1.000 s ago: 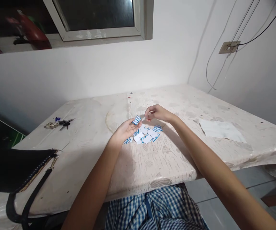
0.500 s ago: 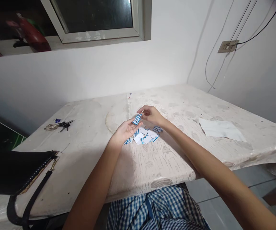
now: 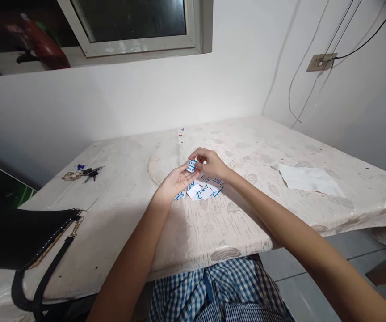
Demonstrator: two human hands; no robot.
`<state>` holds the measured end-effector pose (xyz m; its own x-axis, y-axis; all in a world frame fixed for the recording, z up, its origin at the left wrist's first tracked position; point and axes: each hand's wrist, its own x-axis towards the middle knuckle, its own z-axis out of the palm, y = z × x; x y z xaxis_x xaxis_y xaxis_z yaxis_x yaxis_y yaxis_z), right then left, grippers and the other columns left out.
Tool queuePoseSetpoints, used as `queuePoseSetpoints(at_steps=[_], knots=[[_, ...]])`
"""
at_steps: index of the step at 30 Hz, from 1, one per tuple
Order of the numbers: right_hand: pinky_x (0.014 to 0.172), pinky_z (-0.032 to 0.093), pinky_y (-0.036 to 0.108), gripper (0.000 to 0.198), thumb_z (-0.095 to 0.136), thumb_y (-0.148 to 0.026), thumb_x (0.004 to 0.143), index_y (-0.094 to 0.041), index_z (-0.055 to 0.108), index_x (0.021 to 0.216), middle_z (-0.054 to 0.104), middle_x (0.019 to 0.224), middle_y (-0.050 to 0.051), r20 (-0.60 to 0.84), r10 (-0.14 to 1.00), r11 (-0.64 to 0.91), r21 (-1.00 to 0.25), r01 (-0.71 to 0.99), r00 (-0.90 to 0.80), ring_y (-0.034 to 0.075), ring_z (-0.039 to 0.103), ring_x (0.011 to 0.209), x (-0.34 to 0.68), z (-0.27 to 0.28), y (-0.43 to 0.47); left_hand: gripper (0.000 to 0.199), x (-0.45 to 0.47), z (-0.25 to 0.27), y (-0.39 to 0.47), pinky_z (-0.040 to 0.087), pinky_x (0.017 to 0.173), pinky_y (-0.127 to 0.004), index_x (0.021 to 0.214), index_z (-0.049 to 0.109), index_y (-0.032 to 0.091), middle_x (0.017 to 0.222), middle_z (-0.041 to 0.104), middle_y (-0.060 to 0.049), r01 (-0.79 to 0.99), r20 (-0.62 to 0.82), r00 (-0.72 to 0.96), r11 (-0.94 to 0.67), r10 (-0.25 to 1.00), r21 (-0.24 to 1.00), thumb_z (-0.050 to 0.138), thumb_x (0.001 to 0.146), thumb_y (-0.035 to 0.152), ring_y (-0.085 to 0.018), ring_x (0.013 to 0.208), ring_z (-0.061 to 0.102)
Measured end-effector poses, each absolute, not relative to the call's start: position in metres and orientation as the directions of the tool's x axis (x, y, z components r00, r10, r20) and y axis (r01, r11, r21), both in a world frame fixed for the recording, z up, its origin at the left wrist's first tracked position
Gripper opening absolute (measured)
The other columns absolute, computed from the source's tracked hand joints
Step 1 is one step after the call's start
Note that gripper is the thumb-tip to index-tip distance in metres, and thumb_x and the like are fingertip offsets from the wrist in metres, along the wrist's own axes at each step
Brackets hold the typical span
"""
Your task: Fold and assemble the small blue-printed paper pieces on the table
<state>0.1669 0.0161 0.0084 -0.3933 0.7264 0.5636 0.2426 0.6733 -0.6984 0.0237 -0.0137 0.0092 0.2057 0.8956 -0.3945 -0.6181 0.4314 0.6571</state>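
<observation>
My left hand [image 3: 174, 182] is palm up, its thumb and fingers holding a small stack of paper cards [image 3: 191, 166] with blue printed borders. From the right, my right hand [image 3: 212, 164] reaches over, thumb and fingertips pinched at the cards' edge. Below both hands a loose pile of similar paper pieces [image 3: 205, 194] lies on the table, some showing plain white backs and others blue print. The pile's far side is partly hidden by my hands.
The table [image 3: 213, 232] has a patterned plastic cover. Keys [image 3: 92, 172] lie at the left, near a black bag [image 3: 28, 237] with a strap. A white paper sheet [image 3: 310, 180] rests at the right. A wall socket [image 3: 321, 62] with cables is at the upper right.
My right hand has shifted slightly left and closer over the cards in my left hand. The held cards now look more bunched together and tilted differently.
</observation>
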Motion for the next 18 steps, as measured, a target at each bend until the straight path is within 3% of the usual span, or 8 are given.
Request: queuePoseSetpoints(at_steps=[13,18], knots=[[0.062,0.04,0.023,0.033,0.046,-0.002,0.062,-0.013,0.063,0.088,0.056,0.083,0.002,0.513,0.801,0.598,-0.716,0.36,-0.309,0.009,0.046,0.063,0.1642,0.0065,0.0174,0.019,0.027,0.0122,-0.0158,0.054,0.065,-0.017,0.099,0.059,0.007,0.073,0.065,-0.008,-0.651,-0.394,0.184,0.412,0.9,0.637,0.047,0.085,0.006,-0.011,0.063,0.065],[0.062,0.042,0.023,0.03,0.048,-0.008,0.068,-0.012,0.06,0.095,0.055,0.085,0.002,0.404,0.866,0.48,-0.837,0.264,-0.294,0.009,0.049,0.063,0.1642,0.0055,0.0188,0.018,0.0275,0.0114,-0.0151,0.053,0.064,-0.016,0.097,0.059,0.009,0.073,0.065,-0.008,-0.62,-0.369,0.182,0.397,0.912,0.676,0.045,0.086,0.007,-0.01,0.061,0.064]])
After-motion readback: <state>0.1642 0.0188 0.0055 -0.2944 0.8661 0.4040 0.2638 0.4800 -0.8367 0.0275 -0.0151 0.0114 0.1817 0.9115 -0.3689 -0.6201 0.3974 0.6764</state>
